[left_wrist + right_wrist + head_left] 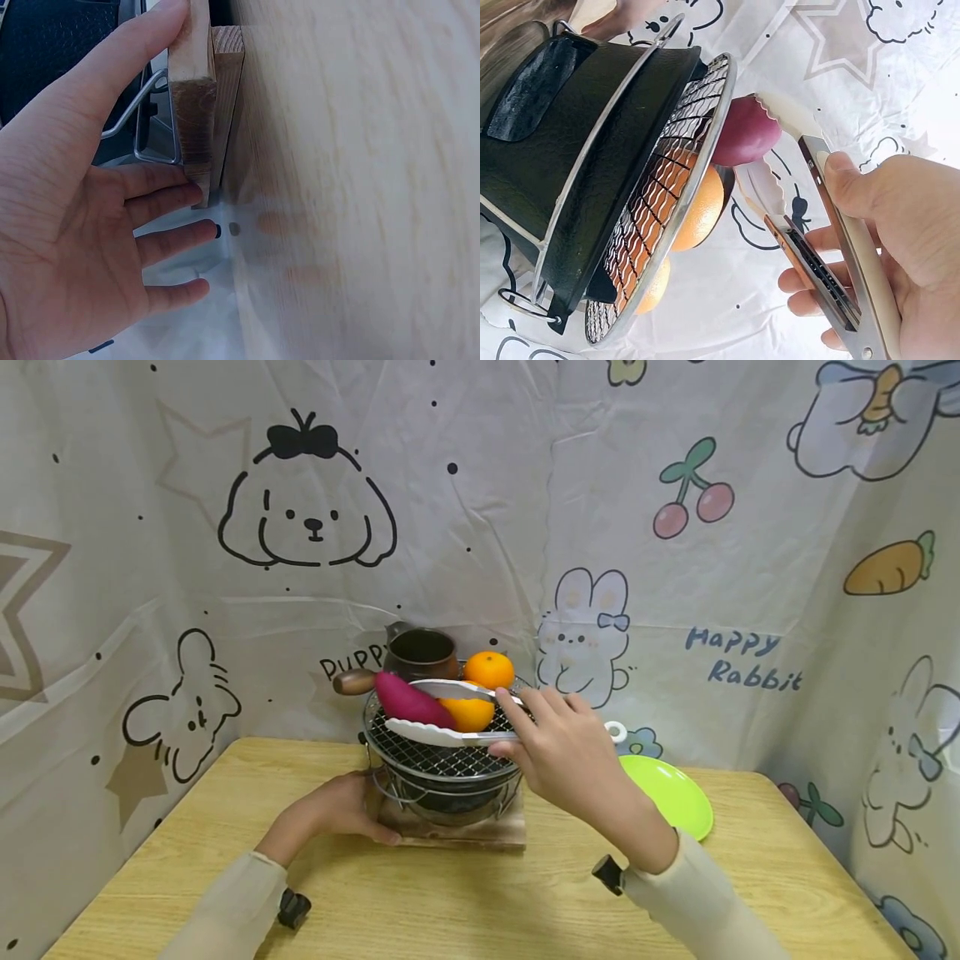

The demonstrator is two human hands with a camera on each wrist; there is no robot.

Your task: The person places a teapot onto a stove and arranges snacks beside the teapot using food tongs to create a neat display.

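My right hand (566,747) grips a pair of white-tipped tongs (840,247), thumb on one arm and fingers on the other. The tongs' two tips stand on either side of a purple sweet potato (408,700); in the right wrist view they appear to touch it. It sits at the edge of the wire mesh (457,762) on a small black tabletop stove (577,150). Two oranges (490,670) are beside it on the mesh. My left hand (337,808) touches the stove's wooden base (193,112), thumb on the board, fingers spread along its side.
A dark brown pot (422,647) with a wooden handle (354,682) stands at the back of the mesh. A bright green plate (671,797) lies to the right on the wooden table (420,910). A printed cloth (487,527) hangs behind.
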